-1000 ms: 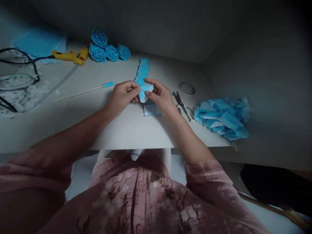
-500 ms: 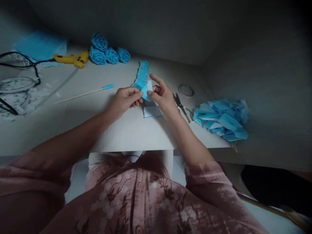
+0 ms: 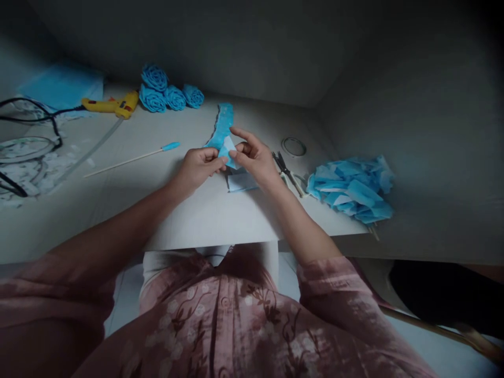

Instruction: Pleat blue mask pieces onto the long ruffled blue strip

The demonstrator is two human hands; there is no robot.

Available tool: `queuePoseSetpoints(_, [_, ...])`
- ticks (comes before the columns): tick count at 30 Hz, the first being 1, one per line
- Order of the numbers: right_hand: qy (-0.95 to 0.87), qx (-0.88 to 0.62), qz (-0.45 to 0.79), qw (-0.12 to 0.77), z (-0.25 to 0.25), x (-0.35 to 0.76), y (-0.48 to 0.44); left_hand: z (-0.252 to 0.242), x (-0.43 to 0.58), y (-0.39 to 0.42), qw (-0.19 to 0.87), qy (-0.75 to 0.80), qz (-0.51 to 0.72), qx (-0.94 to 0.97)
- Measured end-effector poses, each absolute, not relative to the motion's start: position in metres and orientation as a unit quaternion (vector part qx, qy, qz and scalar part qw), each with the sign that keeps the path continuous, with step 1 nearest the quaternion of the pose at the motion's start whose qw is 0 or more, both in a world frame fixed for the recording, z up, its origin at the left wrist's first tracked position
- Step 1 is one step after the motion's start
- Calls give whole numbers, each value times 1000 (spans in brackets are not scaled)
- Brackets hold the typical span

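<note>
A long blue strip (image 3: 223, 122), with a ruffled edge and a paper or fabric look, runs away from me across the table between my hands. My left hand (image 3: 200, 164) pinches its near end between thumb and fingers. Thumb and fingers of my right hand (image 3: 254, 157) grip the same end, where a corner is folded over and shows a paler side. Below my fingers lies a small pale folded piece (image 3: 241, 182), partly covered by my right hand. Scissors (image 3: 289, 174) rest just right of that hand. A thin stick with a blue tip (image 3: 170, 146) lies to the left.
Several blue rolled roses (image 3: 154, 98) sit at the back, beside a yellow glue gun (image 3: 126, 105). Blue sheets (image 3: 63, 84), a black cable (image 3: 59, 126) and white scraps (image 3: 27, 173) occupy the left. A tape ring (image 3: 293, 147) and a blue crumpled bunch (image 3: 352, 189) are on the right.
The view has shifted slightly, so the table items appear a little further left. The corner at the strip's near end is folded over more between my fingers. Both hands keep their hold.
</note>
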State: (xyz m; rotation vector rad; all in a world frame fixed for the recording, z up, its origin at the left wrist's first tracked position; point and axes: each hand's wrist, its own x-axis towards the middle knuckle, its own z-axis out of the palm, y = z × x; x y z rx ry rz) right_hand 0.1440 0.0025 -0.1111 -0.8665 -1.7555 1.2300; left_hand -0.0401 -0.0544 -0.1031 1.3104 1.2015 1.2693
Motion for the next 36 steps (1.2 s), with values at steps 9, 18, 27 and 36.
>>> queuePoseSetpoints(9, [-700, -319, 502, 396, -111, 145, 5, -101, -40, -56, 471, 489, 511, 527])
queuePoseSetpoints(18, [-701, -313, 486, 417, -113, 145, 3, -104, -42, -54, 495, 469, 516, 518])
queuePoseSetpoints(27, [-752, -265, 451, 400, -97, 158, 3, -100, -45, -49, 596, 416, 543, 420])
queuePoseSetpoints(36, [-753, -268, 459, 387, -96, 152, -2, -100, -43, -52, 569, 453, 520, 447])
